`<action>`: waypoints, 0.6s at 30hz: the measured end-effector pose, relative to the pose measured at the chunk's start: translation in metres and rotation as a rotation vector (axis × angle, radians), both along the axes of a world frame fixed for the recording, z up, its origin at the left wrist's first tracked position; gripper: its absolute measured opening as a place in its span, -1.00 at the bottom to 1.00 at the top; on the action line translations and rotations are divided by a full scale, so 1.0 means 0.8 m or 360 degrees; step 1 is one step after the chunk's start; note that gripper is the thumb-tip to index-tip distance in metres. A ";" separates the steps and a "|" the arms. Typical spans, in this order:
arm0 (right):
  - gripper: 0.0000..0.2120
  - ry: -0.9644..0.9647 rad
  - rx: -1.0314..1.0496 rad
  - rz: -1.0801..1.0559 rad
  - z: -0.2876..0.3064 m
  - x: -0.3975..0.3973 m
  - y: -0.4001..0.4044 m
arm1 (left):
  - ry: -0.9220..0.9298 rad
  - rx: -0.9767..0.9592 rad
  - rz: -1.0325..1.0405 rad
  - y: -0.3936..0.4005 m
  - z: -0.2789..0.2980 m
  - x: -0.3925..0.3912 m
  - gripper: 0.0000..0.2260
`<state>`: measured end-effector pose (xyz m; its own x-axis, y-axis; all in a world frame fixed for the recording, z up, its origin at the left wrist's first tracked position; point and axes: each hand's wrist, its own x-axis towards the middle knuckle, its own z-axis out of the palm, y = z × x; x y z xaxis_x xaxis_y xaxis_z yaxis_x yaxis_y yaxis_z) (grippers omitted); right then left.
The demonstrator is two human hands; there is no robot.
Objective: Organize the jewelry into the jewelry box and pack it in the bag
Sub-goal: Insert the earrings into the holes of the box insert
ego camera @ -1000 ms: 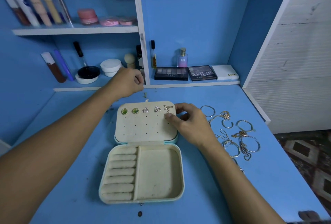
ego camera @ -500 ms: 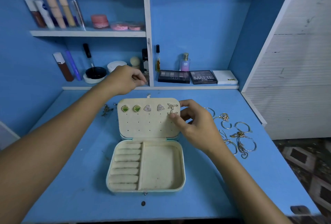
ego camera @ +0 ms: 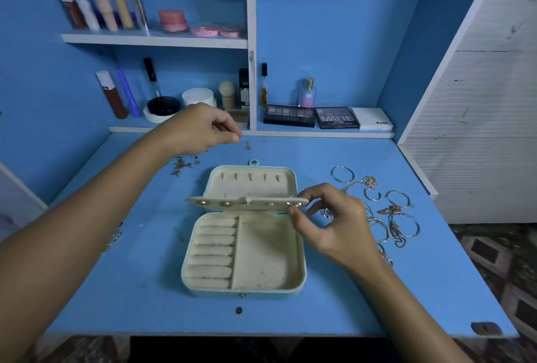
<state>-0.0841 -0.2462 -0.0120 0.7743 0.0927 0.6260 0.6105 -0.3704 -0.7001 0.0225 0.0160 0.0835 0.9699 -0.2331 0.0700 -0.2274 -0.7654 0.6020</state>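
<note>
You are early in the job: your right hand [ego camera: 334, 222] pinches the earring panel [ego camera: 247, 202] of the open jewelry box [ego camera: 247, 246] mid-table, left hand [ego camera: 200, 130] curled around something unclear, while bracelets [ego camera: 389, 211] wait outside, bag unseen.

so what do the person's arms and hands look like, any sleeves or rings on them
Both forearms are bare up to the frame edge, with no sleeve in view. The left hand and the right hand show no ring, watch, bracelet or glove. The fingernails look short and unpainted, though they are small in this view.
</note>
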 end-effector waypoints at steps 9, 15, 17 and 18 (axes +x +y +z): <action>-0.84 -0.0289 -0.0209 0.0174 -0.008 -0.005 -0.012 | 0.0075 -0.0057 -0.0162 -0.028 0.001 -0.026 -0.96; -0.84 -0.0291 -0.0238 0.0209 -0.008 -0.006 -0.014 | 0.0209 0.0004 -0.0346 -0.047 -0.003 -0.043 -0.98; -0.85 -0.0284 -0.0254 0.0222 -0.008 -0.006 -0.015 | 0.0265 0.0026 -0.0402 -0.051 -0.005 -0.047 -0.98; -0.85 -0.0276 -0.0257 0.0227 -0.008 -0.006 -0.016 | 0.0284 0.0039 -0.0426 -0.052 -0.006 -0.050 -0.98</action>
<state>-0.0892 -0.2587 -0.0184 0.6289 0.3022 0.7164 0.7699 -0.3704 -0.5196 -0.0172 -0.0259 0.0785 0.8702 -0.4814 -0.1047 -0.3151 -0.7073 0.6328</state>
